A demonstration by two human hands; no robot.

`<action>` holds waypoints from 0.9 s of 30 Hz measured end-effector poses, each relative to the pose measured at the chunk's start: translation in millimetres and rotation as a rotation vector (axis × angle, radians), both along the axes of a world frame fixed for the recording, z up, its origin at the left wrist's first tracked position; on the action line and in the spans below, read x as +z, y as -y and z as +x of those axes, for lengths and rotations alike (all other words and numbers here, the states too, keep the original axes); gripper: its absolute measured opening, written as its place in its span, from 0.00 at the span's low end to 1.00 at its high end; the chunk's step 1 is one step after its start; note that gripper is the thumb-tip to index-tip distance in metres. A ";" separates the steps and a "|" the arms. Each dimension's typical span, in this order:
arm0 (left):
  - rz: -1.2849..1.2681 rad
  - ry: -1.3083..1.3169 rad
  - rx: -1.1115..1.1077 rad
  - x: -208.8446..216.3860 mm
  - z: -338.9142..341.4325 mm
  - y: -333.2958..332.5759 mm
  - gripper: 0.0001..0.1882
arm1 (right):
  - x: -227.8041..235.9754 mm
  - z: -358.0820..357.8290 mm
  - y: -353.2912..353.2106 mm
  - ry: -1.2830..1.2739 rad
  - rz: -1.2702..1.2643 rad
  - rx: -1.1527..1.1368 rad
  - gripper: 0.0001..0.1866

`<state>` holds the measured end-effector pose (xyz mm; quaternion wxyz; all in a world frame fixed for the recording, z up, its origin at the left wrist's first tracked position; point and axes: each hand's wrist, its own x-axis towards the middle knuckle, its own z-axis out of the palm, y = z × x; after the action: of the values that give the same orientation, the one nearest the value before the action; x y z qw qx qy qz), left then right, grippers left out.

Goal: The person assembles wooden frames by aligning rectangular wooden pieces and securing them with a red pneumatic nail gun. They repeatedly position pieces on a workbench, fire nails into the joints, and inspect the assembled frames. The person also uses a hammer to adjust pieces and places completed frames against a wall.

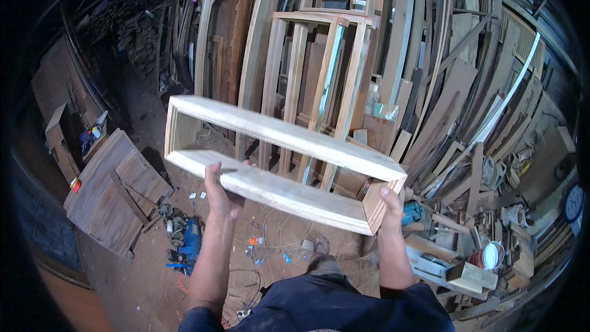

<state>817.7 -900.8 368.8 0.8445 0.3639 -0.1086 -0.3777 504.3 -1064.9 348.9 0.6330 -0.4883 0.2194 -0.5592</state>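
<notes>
A long, narrow rectangular wooden frame (276, 189) of pale bare wood is held up in front of me, its right end lower than its left. My left hand (222, 195) grips the near long rail left of its middle, thumb on top and the other fingers mostly hidden behind the wood. At the frame's right end, my right hand (391, 209) is closed round the short side piece, thumb on its face. Through the frame's opening, parts of the upright timber behind show.
Tall wooden door frames (307, 18) and many planks (442, 98) lean ahead and to the right. A blue compressor (184, 240) stands on the floor at left, near a wooden panel (117, 190). Hoses (267, 240) trail across the floor. Offcuts and a white bucket (490, 257) lie at right.
</notes>
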 end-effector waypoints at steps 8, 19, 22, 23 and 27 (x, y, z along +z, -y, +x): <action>0.100 0.503 -0.329 18.1 57.2 189.9 0.47 | 65.0 75.8 204.9 0.216 -0.472 -0.299 0.54; 0.898 0.139 0.160 -319.4 147.1 170.8 0.41 | 221.0 190.9 567.0 0.120 -0.725 -0.458 0.54; 1.163 -0.041 0.360 -406.6 110.9 78.8 0.28 | 242.9 231.8 661.9 0.034 -0.738 -0.589 0.50; 1.224 -0.167 0.553 -434.2 87.0 51.1 0.24 | 249.7 248.9 682.5 0.068 -0.704 -0.551 0.52; 1.353 -0.439 0.504 -435.9 31.3 51.2 0.24 | 267.3 295.2 758.6 0.035 -0.668 -0.576 0.57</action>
<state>849.0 -951.9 -67.1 0.4999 0.7334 0.4042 -0.2213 799.5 -1823.5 616.2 0.2622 -0.5756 0.1428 -0.7613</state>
